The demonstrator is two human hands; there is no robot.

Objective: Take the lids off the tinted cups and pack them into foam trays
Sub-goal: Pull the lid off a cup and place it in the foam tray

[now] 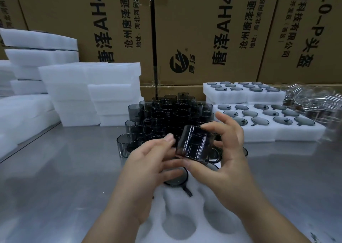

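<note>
Cup (194, 142), smoky and see-through, is up off the table (64, 168), tilted and caught between both hands over the near tray (196, 202). The left hand (148, 161) takes it from below and the left side, fingers curled under the base, thumb (169, 138) raised by the wall. The right hand (229, 150) wraps the right side, its thumb (207, 126) bent over the upper edge, the other fingers fanned out behind. Both forearms come in from the bottom edge and meet at the cup.

One dark rim with a handle (187, 192) already sits in a pocket of that tray, half under the left hand. I can make out at least two empty pockets nearer me, though they are blurred.

Just behind the hands stands a tight cluster of cups (166, 113), too many and too overlapped to count. To the right, a front pair of trays (259, 135) shows twelve filled pockets, and a raised pair (240, 97) behind shows twelve more. Crumpled clear wrap (314, 102) lies past those. White foam stacks (88, 94) fill the left, and printed boxes (203, 29) wall off the back.
</note>
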